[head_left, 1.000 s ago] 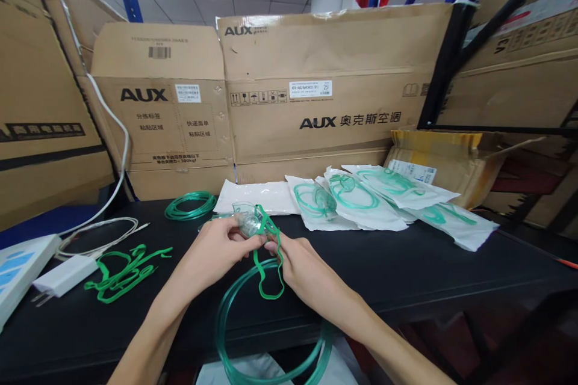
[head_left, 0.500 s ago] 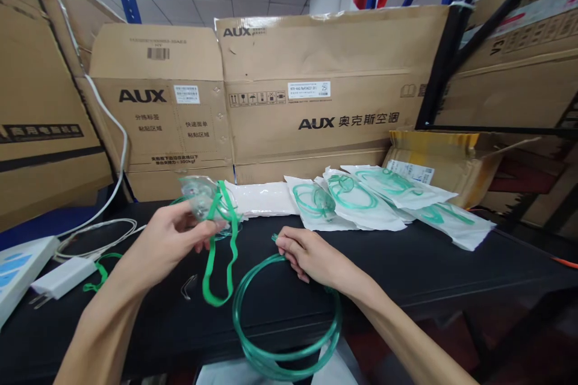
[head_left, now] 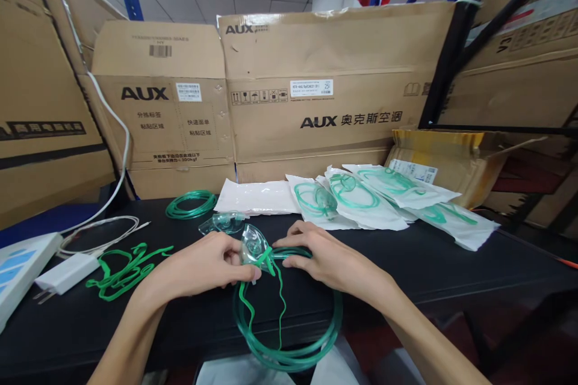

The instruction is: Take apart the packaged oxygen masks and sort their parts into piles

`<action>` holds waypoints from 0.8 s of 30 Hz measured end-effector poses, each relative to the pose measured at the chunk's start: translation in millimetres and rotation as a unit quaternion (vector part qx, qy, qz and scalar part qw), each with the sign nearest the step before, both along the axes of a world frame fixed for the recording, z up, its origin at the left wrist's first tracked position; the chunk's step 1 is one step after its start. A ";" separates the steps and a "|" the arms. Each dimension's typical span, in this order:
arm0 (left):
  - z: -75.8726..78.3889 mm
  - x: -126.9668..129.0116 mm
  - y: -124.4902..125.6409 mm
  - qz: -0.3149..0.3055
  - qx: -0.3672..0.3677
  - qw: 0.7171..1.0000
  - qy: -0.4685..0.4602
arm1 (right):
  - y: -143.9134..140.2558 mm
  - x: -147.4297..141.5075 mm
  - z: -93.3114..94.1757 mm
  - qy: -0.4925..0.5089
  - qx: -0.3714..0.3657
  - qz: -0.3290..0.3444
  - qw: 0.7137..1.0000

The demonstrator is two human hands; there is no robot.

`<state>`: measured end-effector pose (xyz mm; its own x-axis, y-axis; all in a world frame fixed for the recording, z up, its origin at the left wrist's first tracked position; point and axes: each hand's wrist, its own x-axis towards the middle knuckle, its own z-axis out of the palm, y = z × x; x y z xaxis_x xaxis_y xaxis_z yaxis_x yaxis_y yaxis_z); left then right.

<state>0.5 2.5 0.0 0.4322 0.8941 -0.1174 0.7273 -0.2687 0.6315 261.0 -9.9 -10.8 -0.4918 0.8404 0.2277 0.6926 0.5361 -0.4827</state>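
My left hand (head_left: 212, 261) is closed on a clear oxygen mask (head_left: 253, 245), thumb in front. Its green elastic strap (head_left: 282, 295) hangs down over a coil of green tubing (head_left: 289, 361). My right hand (head_left: 327, 255) is curled around the upper part of that coil, close beside the mask. Whether the tube's end meets the mask is hidden by the fingers. Just behind, a second clear mask (head_left: 226, 222) lies on the black table (head_left: 406, 277). Another green tubing coil (head_left: 190, 204) rests farther back on the left.
Loose green straps (head_left: 129, 274) lie left of my left forearm, beside a white plug adapter (head_left: 67, 277) and cable. Several white packs with masks and tubing (head_left: 354, 195) fill the back right. A flat white pack (head_left: 257, 197) lies mid-back; cardboard boxes (head_left: 316, 54) wall the rear.
My left hand has brought the mask and strap rightward and down to the tubing coil. My right hand has shifted slightly right, its fingers less tightly bunched.
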 end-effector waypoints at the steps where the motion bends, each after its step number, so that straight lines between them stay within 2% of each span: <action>1: -0.2 -0.3 -0.2 -0.001 0.001 1.000 0.006 | -2.4 3.1 1.5 -0.009 -0.001 -0.026 1.000; 4: -0.8 0.5 -0.2 -0.009 0.002 1.000 0.024 | -10.2 11.6 2.7 -0.056 0.000 -0.101 0.993; 7: -1.1 1.8 -0.1 -0.011 0.010 1.000 0.024 | -15.9 14.2 -0.9 -0.126 0.015 -0.094 0.987; 10: -0.8 0.8 0.7 -0.004 0.027 0.999 0.020 | -16.5 8.4 -7.6 -0.179 0.070 -0.102 0.976; 13: -0.4 -3.1 2.6 0.005 0.048 0.998 0.029 | -12.6 3.5 -14.1 -0.184 0.113 -0.123 0.969; 15: -0.4 -6.4 4.1 0.009 0.051 0.998 0.037 | -9.0 6.2 -15.3 -0.179 0.113 -0.122 0.970; 21: -6.4 -11.5 8.4 0.022 0.009 0.998 0.050 | 6.7 44.3 3.4 -0.173 0.148 -0.175 0.958; 24: -9.3 -11.9 6.3 0.045 0.012 0.998 0.053 | 12.0 60.4 16.2 -0.126 0.214 -0.149 0.957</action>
<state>-11.4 8.8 -9.2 0.3359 0.9321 -0.1355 0.8112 -0.2132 0.5446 321.5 2.1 5.4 -0.3288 0.8082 0.4885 0.9112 0.4075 -0.0609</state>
